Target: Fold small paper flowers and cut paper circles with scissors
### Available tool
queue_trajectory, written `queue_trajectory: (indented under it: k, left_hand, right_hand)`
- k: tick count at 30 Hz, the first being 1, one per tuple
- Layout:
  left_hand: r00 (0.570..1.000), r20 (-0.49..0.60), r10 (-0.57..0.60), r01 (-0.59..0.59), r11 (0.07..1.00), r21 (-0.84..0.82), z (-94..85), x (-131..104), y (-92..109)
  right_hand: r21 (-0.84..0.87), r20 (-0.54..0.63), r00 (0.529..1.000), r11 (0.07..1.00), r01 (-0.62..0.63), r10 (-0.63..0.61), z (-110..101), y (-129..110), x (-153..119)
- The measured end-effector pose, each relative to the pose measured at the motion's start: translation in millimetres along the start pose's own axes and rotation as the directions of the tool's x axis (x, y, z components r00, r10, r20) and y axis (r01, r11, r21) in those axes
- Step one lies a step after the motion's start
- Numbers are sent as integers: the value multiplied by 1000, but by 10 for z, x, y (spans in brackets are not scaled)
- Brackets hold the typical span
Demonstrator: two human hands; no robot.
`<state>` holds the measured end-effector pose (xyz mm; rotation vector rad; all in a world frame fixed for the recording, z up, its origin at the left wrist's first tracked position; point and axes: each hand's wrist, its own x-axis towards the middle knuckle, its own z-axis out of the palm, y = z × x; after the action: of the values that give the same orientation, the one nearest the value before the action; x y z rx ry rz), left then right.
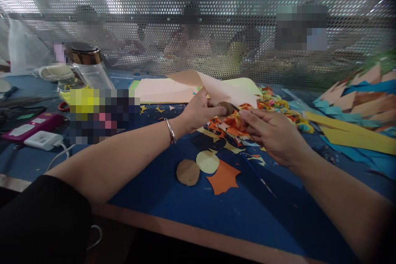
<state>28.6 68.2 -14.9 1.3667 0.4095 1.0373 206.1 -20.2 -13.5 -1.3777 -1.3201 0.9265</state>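
Observation:
My left hand (201, 112) is closed on a curled, pale pink sheet of paper (222, 88), with the thumb resting on a brown round disc (226, 108) against it. Close to the disc's right edge, the fingers of my right hand (267, 131) are pinched together; what they hold is hidden. On the table below lie a second brown disc (188, 172), a pale yellow paper circle (208, 161) and an orange paper offcut (223, 176) with curved edges. A thin blue stick-like tool (258, 175) lies to their right.
Colourful paper scraps (230, 126) pile up beneath my hands. Behind them lies a stack of paper sheets (170, 90). Folded paper pieces (355, 99) and yellow strips (355, 132) are at right. A clear bottle (93, 70) and a purple power strip (34, 126) stand left. A perforated screen (210, 41) closes the back.

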Motion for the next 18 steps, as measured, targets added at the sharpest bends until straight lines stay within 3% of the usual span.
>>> queue_trajectory:
  k: [8,18]
  left_hand:
    - [997,73,-14,11,999,42,-51,12,-7]
    - [992,127,-8,0,998,64,-64,16,-7]
  right_hand:
    - [-26,8,1000,1000,14,-14,-80,104,47]
    - [-110,86,996,993,44,-35,-135,44,46]
